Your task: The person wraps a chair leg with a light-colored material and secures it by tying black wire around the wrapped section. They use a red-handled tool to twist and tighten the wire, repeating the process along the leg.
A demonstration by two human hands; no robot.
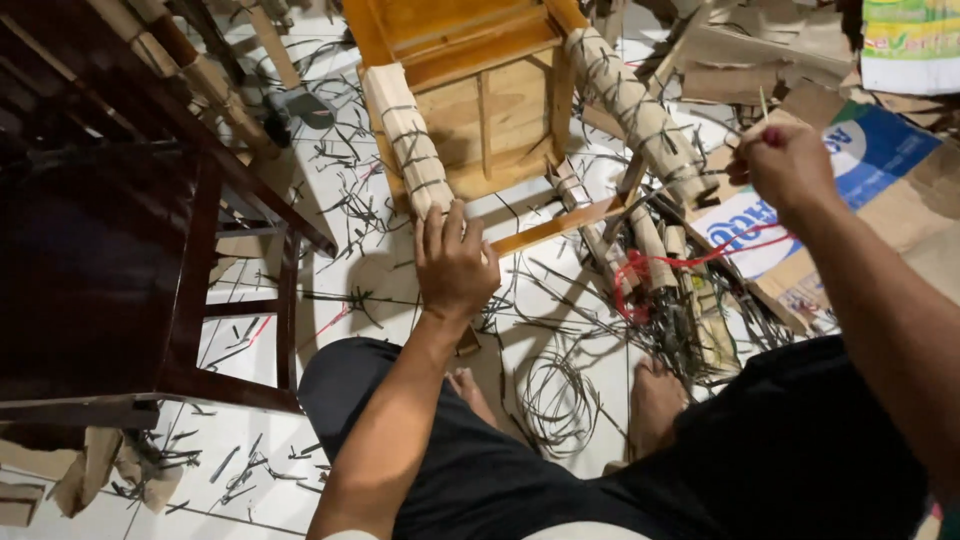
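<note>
A light wooden chair [490,90] lies overturned on the floor, its legs wrapped in cardboard and tied with dark strapping. My left hand [452,262] grips the end of the near wrapped leg [408,140]. My right hand [785,165] is raised at the right, pinching a thin strip that sticks up between the fingers, next to the other wrapped leg [640,115]. A red string [660,265] trails across the floor below that hand.
A dark wooden chair [110,270] stands at the left. Cut strap scraps [560,390] litter the white tiled floor. Flattened cardboard boxes [860,160] lie at the right. My bare feet [655,400] rest near the scraps.
</note>
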